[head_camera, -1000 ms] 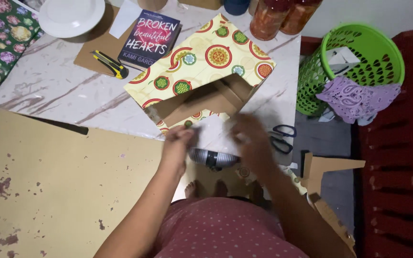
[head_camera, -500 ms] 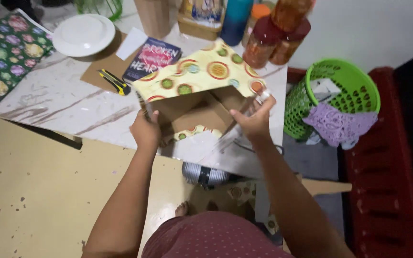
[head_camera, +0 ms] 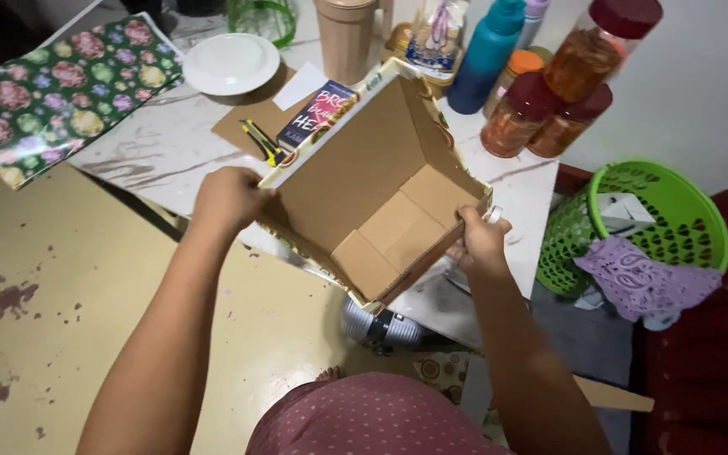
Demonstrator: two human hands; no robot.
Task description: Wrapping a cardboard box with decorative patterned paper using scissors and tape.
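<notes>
I hold an open cardboard box (head_camera: 364, 194) above the marble table (head_camera: 153, 152), tilted so its brown inside faces me. Patterned yellow paper shows along its outer edges. My left hand (head_camera: 227, 198) grips the box's left rim. My right hand (head_camera: 482, 238) grips the right rim, with a ring on one finger. A book (head_camera: 318, 114) and a yellow-black cutter (head_camera: 259, 141) lie on brown card just behind the box, the book partly hidden by it.
A white plate (head_camera: 231, 63), a beige jug (head_camera: 347, 38), a teal bottle (head_camera: 486, 55) and red-lidded jars (head_camera: 549, 105) stand at the back. Floral wrapping paper (head_camera: 52, 97) lies left. A green basket (head_camera: 650, 219) holding purple cloth (head_camera: 646, 282) stands right. A grey-black roll (head_camera: 381, 324) lies below the table edge.
My hands left the roll, took the box by its sides, lifted it and turned its opening up toward me. The view shifted toward the back of the table.
</notes>
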